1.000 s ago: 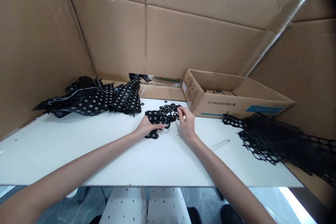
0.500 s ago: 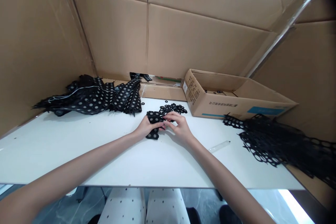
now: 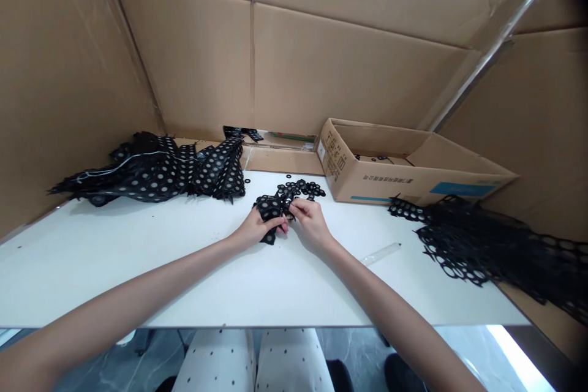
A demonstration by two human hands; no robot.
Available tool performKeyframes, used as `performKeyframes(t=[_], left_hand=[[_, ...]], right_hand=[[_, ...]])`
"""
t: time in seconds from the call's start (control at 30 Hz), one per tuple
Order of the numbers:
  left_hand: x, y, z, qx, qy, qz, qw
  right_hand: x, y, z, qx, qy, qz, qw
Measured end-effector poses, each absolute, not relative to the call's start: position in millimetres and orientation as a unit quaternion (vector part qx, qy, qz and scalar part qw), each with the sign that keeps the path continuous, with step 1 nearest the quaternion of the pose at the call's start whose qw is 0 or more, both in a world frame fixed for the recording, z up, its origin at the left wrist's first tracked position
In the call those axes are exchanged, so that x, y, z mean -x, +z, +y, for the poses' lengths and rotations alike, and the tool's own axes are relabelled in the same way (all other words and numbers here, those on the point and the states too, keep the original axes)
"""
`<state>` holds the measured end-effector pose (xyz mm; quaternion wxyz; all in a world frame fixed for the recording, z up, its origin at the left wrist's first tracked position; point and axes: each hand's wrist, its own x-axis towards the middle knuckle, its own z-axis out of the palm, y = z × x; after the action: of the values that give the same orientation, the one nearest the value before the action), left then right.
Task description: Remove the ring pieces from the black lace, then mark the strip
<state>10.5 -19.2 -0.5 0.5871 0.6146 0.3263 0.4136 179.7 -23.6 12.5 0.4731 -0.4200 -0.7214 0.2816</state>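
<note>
My left hand [image 3: 254, 228] grips a small black sheet with pale round dots [image 3: 267, 208], thumb on top, just above the white table. Close on its right, my right hand [image 3: 312, 223] is closed in a pinch at the sheet's right edge. What lies between those fingertips is too small to make out. Right behind both hands is a loose pile of small black rings [image 3: 301, 188]. Two single rings lie apart from the pile, one a little behind it and another ring [image 3: 247, 181] to its left.
Bundled dotted black sheets [image 3: 160, 171] lie at the back left. An open cardboard box [image 3: 390, 177] with some rings inside stands at the back right. In front of it are black perforated scraps [image 3: 478, 239] and a clear tube [image 3: 381, 253]. Cardboard walls surround the white table [image 3: 184, 282].
My right hand has turned and its fingers have closed more tightly, drawn slightly away from the left thumb. The dotted sheet has shifted and bent in my left hand. The view has tilted slightly.
</note>
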Motion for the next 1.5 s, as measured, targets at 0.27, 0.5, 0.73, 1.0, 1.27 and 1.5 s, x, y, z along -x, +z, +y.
performKeyframes(t=[0.27,0.5,0.73,1.0,1.27,1.5], left_hand=[[-10,3,-18,-0.597,0.461,0.392,0.526],[-10,-1,-16,-0.551,0.462,0.381,0.581],[-11,0,-18,-0.541,0.455,0.38,0.597],[-10,9,-23,-0.552,0.448,0.367,0.6],[-8,6,-23,-0.528,0.448,0.382,0.612],[-8,4,-20,-0.509,0.458,0.393,0.614]], right_hand=[[-179,12,-26,0.372,0.408,-0.669,0.498],[-183,10,-22,0.351,0.424,-0.67,0.498],[-184,12,-22,0.37,0.445,-0.647,0.497],[-176,17,-31,0.338,0.556,-0.595,0.472],[-164,6,-30,0.375,0.538,-0.561,0.505],[-159,6,-31,0.381,0.55,-0.529,0.522]])
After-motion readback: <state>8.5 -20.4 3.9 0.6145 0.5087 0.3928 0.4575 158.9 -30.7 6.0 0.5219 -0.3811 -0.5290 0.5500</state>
